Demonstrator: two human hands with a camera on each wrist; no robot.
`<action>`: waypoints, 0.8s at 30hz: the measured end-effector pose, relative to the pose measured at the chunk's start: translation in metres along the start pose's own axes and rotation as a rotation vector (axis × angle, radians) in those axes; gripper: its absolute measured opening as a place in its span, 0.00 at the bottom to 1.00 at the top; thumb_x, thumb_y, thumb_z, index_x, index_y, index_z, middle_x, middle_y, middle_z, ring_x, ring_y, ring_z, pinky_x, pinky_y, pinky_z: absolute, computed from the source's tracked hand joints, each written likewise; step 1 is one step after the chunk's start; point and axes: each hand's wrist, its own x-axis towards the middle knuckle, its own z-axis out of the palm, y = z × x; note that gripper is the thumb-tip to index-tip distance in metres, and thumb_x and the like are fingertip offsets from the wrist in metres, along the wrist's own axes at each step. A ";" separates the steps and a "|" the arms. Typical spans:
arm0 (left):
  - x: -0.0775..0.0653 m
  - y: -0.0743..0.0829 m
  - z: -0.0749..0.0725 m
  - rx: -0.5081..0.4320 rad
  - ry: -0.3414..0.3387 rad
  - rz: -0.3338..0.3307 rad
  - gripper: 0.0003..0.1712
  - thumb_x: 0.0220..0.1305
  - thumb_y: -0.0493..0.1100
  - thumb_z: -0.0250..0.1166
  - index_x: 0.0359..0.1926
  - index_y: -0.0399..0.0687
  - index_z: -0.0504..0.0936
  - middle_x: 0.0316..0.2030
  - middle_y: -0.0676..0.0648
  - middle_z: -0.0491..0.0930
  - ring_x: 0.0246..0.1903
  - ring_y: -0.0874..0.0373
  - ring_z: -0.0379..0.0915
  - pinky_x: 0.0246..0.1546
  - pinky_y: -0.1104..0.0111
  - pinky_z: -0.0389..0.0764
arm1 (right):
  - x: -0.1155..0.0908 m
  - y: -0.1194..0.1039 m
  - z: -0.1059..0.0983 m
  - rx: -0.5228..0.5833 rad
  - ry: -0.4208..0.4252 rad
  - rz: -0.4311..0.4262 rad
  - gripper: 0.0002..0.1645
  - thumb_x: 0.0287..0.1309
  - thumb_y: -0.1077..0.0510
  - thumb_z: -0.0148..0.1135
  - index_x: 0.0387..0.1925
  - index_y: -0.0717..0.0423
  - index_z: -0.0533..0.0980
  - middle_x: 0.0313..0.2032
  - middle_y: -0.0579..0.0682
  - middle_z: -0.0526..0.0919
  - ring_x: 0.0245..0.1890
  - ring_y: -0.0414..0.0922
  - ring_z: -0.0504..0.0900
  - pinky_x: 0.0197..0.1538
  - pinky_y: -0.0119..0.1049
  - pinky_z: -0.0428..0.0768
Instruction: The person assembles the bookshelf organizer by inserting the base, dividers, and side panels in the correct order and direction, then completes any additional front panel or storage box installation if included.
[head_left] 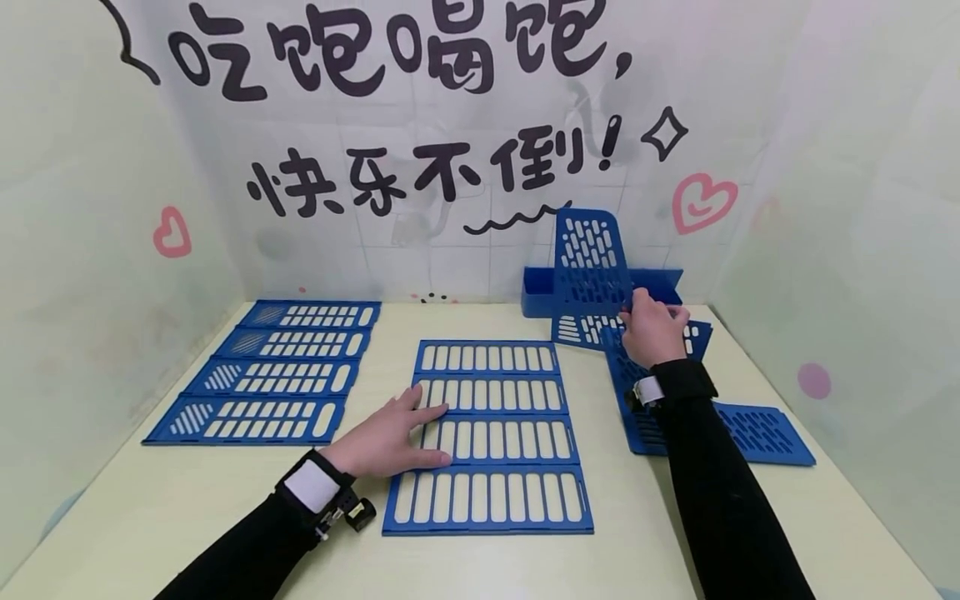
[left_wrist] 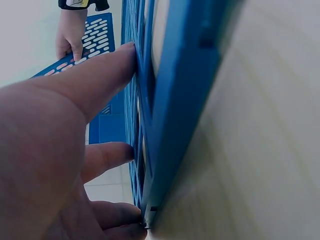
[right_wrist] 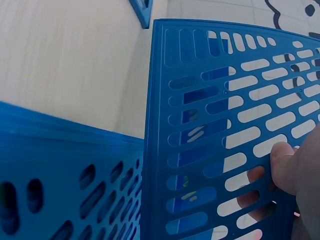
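My right hand (head_left: 654, 332) pinches a blue perforated panel (right_wrist: 156, 130) by its edge, thumb on one face and fingers behind. The panel stands upright above other blue perforated panels (head_left: 626, 408), which lie overlapping under and beside that hand. In the middle of the table, several blue slotted panels (head_left: 487, 528) lie flat in a column, one in front of another. The left hand (head_left: 393, 433) rests on their left side with its fingers spread. In the left wrist view, its fingertips (left_wrist: 126, 52) touch the slotted surface.
Several blue panels (head_left: 350, 317) with grid holes lie in a column at the left. A blue trough-shaped piece (head_left: 537, 302) stands at the back right, behind the held panel. Another perforated panel (head_left: 798, 454) lies at the right. A wall sheet with writing (head_left: 465, 267) rises behind the table.
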 end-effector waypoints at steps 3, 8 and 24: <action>-0.001 0.000 0.001 -0.005 0.003 0.002 0.51 0.68 0.67 0.75 0.81 0.45 0.72 0.85 0.22 0.49 0.82 0.17 0.47 0.79 0.29 0.61 | -0.001 0.000 0.003 -0.010 0.011 -0.004 0.12 0.87 0.59 0.51 0.54 0.68 0.69 0.40 0.66 0.80 0.48 0.66 0.79 0.77 0.75 0.53; 0.002 0.002 0.000 -0.008 -0.005 0.010 0.51 0.68 0.66 0.75 0.81 0.45 0.72 0.85 0.22 0.49 0.82 0.18 0.47 0.79 0.29 0.60 | 0.000 0.003 0.005 -0.015 0.011 0.013 0.11 0.87 0.59 0.52 0.53 0.67 0.69 0.40 0.65 0.80 0.48 0.66 0.79 0.78 0.76 0.53; 0.005 -0.002 0.006 0.006 0.031 -0.043 0.50 0.64 0.67 0.78 0.80 0.52 0.75 0.82 0.15 0.46 0.84 0.18 0.34 0.81 0.25 0.40 | 0.006 0.004 -0.003 -0.089 -0.111 0.006 0.15 0.80 0.65 0.60 0.60 0.67 0.68 0.49 0.67 0.81 0.55 0.67 0.77 0.82 0.78 0.40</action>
